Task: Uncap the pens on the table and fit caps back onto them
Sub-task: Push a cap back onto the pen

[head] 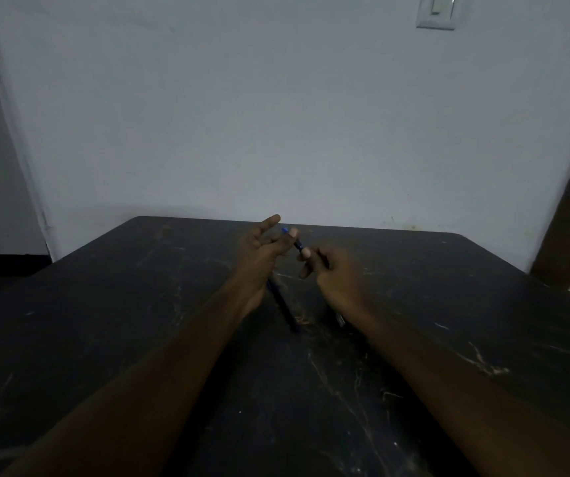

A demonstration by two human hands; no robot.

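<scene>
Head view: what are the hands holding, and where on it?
A blue pen, raised above the table, is pinched between both hands: the left hand at its far blue end, the right hand at its near end. Whether the cap is on cannot be told.

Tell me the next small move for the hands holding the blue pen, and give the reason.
Probably pull the hands apart along the slim blue pen: the left hand pinches its far end, the right hand its near end. Whether the cap is seated is unclear.
</scene>
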